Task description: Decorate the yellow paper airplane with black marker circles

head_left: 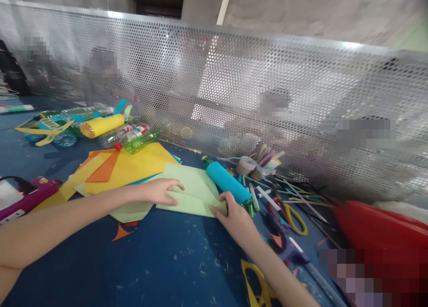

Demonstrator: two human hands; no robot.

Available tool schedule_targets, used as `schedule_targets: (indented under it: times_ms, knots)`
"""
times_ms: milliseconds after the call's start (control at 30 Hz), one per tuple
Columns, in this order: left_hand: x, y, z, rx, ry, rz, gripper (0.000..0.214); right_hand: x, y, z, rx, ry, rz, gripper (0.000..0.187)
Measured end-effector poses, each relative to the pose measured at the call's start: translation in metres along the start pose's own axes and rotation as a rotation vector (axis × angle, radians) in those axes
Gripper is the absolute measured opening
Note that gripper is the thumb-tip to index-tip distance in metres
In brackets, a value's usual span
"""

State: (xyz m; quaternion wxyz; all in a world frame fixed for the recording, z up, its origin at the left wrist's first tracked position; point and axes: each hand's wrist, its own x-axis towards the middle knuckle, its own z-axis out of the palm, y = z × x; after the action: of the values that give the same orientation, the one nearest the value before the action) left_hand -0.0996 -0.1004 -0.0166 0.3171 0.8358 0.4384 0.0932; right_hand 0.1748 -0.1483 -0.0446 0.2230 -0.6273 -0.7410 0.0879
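A light green sheet of paper point(192, 177) lies on the blue table with a strip folded up along its near edge. My left hand point(163, 192) rests on the left end of the fold, its fingers spread and lying on the paper. My right hand point(234, 213) has closed its thumb and fingers on the right end of the folded strip. Just beyond that hand is a bottle wrapped in blue paper point(229, 182), touching or nearly touching the sheet. Sheets of yellow paper point(143, 162) and another light green piece lie to the left, partly under my left forearm.
Scissors with yellow handles point(296, 220) and a dark glue gun point(287, 244) lie to the right, near a red bag point(384, 222). Plastic bottles point(142, 142) and a purple power strip point(42, 188) are at left. A perforated metal screen point(200, 75) borders the table's far side.
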Motion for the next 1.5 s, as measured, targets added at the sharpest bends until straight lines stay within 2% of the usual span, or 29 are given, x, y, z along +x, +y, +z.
schedule_targets:
  times_ms: [133,367,600,733,900,1000,1100,1200,1233,1333,1500]
  knots:
    - [0.005,-0.01,0.003,-0.005,0.046,0.028,0.045,-0.001,0.0,0.001,-0.008,0.061,0.029,0.023]
    - [0.0,-0.002,0.004,0.052,0.018,0.066,0.034,0.006,0.014,-0.005,0.099,-0.059,0.038,0.014]
    - [-0.004,0.004,-0.009,-0.003,-0.115,0.082,0.029,0.004,0.01,-0.003,0.033,-0.038,0.01,0.011]
    - [-0.005,0.001,-0.021,-0.026,-0.223,0.028,0.036,0.003,0.01,-0.003,0.009,-0.062,0.014,0.011]
    - [-0.005,-0.011,-0.029,-0.049,-0.314,0.088,0.042,0.004,0.012,-0.002,0.001,-0.085,0.008,0.011]
    - [-0.003,-0.018,-0.029,-0.156,-0.293,0.109,0.066,0.005,0.011,-0.004,0.036,-0.094,0.018,0.009]
    - [0.0,-0.024,-0.029,-0.294,-0.371,0.067,0.086,0.006,0.011,-0.016,0.125,-0.173,0.061,0.026]
    - [0.002,-0.027,-0.03,-0.433,-0.551,0.08,0.079,0.004,0.014,-0.033,0.293,-0.383,0.049,0.058]
    - [0.002,-0.028,-0.031,-0.468,-0.586,0.102,0.075,0.004,0.016,-0.039,0.357,-0.461,0.037,0.062]
    - [0.001,-0.027,-0.032,-0.486,-0.616,0.153,0.068,0.002,0.021,-0.047,0.404,-0.587,0.006,0.056]
    - [-0.001,-0.023,-0.032,-0.483,-0.589,0.152,0.064,0.0,0.021,-0.044,0.288,-0.552,-0.081,0.033]
